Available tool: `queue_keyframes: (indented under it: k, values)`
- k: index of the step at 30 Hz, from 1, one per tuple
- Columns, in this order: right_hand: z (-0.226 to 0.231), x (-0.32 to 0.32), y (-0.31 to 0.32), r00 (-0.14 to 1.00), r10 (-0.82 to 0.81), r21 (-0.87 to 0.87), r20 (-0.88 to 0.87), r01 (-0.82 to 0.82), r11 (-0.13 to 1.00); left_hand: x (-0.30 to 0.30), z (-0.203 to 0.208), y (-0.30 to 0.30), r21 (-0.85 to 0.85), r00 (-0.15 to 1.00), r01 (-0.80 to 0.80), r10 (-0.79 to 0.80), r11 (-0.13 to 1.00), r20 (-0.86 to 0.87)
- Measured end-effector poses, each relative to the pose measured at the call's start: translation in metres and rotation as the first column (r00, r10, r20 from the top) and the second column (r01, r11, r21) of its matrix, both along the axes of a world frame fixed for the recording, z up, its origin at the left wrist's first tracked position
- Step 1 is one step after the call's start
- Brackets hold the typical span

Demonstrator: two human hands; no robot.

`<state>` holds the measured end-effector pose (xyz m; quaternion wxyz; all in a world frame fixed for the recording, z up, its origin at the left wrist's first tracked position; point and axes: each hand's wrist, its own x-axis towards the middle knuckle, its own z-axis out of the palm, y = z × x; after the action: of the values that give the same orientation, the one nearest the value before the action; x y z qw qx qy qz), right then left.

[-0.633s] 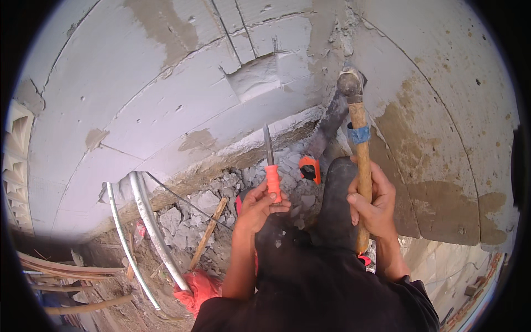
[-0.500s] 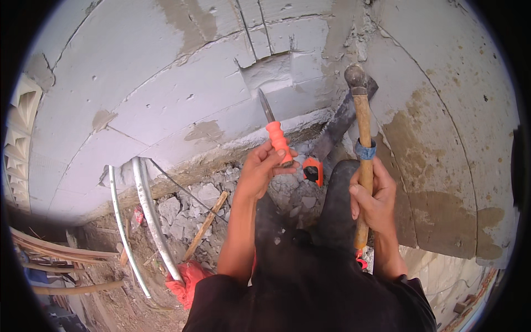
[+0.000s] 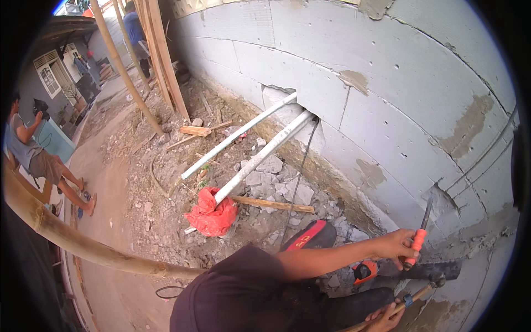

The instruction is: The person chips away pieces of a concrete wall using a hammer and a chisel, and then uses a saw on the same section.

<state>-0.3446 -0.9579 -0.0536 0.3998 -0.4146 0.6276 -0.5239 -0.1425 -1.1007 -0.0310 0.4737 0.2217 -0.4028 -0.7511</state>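
My left hand [image 3: 397,245] grips the orange ribbed handle of a chisel [image 3: 416,247]. Its dark steel blade points up toward a recess [image 3: 441,203] cut in the pale block wall. Lower down, my right hand [image 3: 384,319] is wrapped round the wooden handle of a hammer [image 3: 420,293]; a blue band circles that handle below the dark head. Between my legs and the wall lies what looks like a handsaw [image 3: 365,272], with an orange and black grip and a dark blade.
Two pale pipes [image 3: 254,155] stick out of a wall hole, with a red plastic bag [image 3: 213,214] at their ends. Rubble [image 3: 271,180] and a wood strip [image 3: 274,204] lie below. A bamboo pole [image 3: 99,243] crosses behind me. One person [image 3: 41,152] sits at left; another [image 3: 134,30] stands farther off.
My view has swung left, bringing the alley and two people into sight. The wall recess and both hands now appear at the right. Chisel and hammer are still held.
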Motion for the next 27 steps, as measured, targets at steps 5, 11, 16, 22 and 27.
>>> queue_keyframes:
  k: [5,11,16,22,27]
  values:
    - [0.008,0.006,-0.015,0.985,-0.129,-0.108,0.116,0.141,0.984,-0.001,0.011,-0.018,0.051,0.994,0.081,-0.084,0.995,0.063]
    - [0.036,0.028,-0.032,0.99,0.051,-0.15,0.135,-0.03,0.988,0.059,0.016,-0.026,0.08,0.98,-0.047,0.03,0.996,0.199]
    - [0.037,0.016,-0.015,0.992,-0.025,-0.091,0.123,0.036,0.995,0.045,0.05,-0.03,-0.137,0.831,-0.234,0.271,0.963,0.485]
    - [0.031,0.018,-0.008,0.988,-0.036,-0.069,0.148,0.047,0.997,0.06,0.041,-0.047,0.026,0.994,-0.107,0.108,0.994,-0.031]
    - [0.035,0.017,-0.009,0.993,-0.021,-0.067,0.119,0.03,0.997,0.056,0.023,-0.052,-0.252,0.906,-0.416,0.421,0.874,-0.039]
